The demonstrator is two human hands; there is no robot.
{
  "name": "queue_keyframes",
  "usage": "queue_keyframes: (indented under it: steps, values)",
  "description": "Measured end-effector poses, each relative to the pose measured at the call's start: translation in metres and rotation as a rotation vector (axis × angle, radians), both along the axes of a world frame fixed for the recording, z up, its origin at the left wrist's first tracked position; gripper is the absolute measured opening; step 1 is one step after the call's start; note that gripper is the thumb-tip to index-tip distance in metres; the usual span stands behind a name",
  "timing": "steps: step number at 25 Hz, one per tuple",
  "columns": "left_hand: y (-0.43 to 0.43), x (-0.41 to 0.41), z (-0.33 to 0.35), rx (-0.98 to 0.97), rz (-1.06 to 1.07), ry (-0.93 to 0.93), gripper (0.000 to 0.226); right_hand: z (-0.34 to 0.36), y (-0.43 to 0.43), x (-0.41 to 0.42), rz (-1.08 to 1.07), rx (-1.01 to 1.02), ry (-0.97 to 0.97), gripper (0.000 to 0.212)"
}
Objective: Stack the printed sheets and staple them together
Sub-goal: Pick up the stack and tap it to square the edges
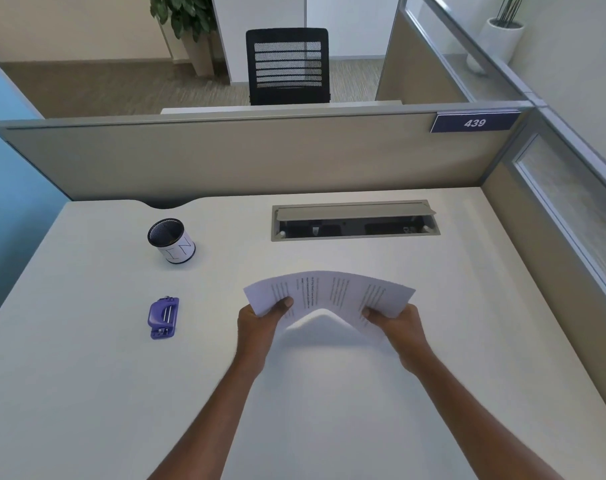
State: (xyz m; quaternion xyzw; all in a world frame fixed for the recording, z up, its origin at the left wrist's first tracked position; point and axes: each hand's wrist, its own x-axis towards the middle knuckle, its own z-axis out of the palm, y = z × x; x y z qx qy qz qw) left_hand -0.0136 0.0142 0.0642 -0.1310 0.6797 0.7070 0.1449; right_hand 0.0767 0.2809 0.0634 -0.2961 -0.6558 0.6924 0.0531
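Two hands hold the sheets (329, 292) above the desk (86, 393) — left hand (260, 322) and right hand (396, 322) each pinch an end, bowing them upward. Farther left lies the stapler (163, 317). Bowed sheets may slip askew — uneven stapling.

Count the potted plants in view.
2. A leafy plant stands left of the black chair; a thin-stemmed plant in a white pot beyond the glass partition. Partitions may hide others.
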Motion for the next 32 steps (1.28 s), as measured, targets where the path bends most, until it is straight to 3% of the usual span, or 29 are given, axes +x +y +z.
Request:
queue_keyframes:
  steps: [5,8,13,19,25,29,32]
  values:
    - [-0.017,-0.016,0.015,0.203,-0.05,-0.054,0.037,0.015,0.032,-0.001,0.173,-0.099,0.017,0.03]
    - [-0.02,-0.017,0.02,0.347,-0.061,-0.098,0.034,0.015,0.029,-0.002,0.147,-0.269,0.041,0.036]
    - [0.002,-0.001,0.014,0.426,-0.012,-0.21,0.039,0.012,-0.024,-0.017,0.06,-0.452,0.105,0.038]
    - [0.025,0.012,0.003,0.579,-0.001,-0.199,0.078,0.01,-0.066,-0.026,0.011,-0.491,0.132,0.047]
    - [0.002,-0.017,0.011,0.506,0.025,-0.184,0.042,0.016,-0.031,-0.03,0.07,-0.33,0.049,0.038]
    - [-0.017,-0.033,0.016,0.225,-0.18,-0.109,0.031,0.022,0.001,-0.031,0.214,-0.216,-0.036,0.036]
    - [-0.009,-0.031,0.021,0.147,-0.337,-0.11,0.035,0.023,0.011,-0.033,0.37,-0.153,-0.102,0.038]
